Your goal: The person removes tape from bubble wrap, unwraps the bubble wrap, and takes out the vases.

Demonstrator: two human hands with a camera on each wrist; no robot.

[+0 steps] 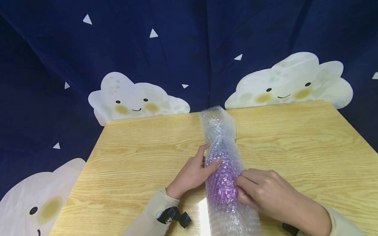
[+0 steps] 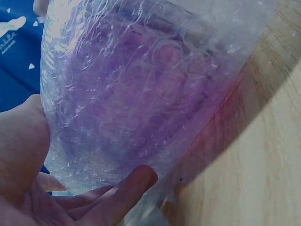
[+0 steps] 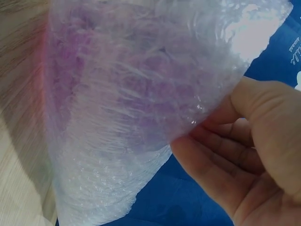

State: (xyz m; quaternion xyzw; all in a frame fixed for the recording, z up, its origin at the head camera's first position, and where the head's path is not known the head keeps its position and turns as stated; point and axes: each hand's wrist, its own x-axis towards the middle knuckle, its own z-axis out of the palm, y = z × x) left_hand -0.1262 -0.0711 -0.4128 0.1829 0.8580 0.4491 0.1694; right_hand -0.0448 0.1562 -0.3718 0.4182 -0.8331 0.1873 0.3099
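The purple object (image 1: pixel 225 190) lies between the two hands, enclosed in bubble wrap (image 1: pixel 215 124); its exact shape cannot be made out through the bubbles. The wrap forms a long sleeve-like strip on the bench (image 1: pixel 136 164). Its far portion extends beyond both hands to the bench's far edge, and its near portion runs back between the forearms.

Left hand (image 1: pixel 193 172): positioned at the left side of the wrap. The hand is spread — thumb on the upper face of the wrap, forefinger extended farther along its edge. The left wrist view shows another finger lying nearly straight against the wrap.

Right hand (image 1: pixel 270 191): positioned at the right side of the wrap, nearer the wearer than the left hand. Thumb and forefinger pinch the edge of the wrap, beside the purple object; the right wrist view shows this grip.

Light-coloured sleeves (image 1: pixel 150 213) cover both forearms. A black device (image 1: pixel 174 216) is fitted at the left wrist; part of another black piece (image 1: pixel 290 228) shows below the right wrist. A bright reflection lies on the bench, between the left wrist and the wrap. Beyond the hands hangs a dark blue backdrop (image 1: pixel 177 49) — printed with smiling white clouds (image 1: pixel 295 82) and small white triangles (image 1: pixel 153 33).
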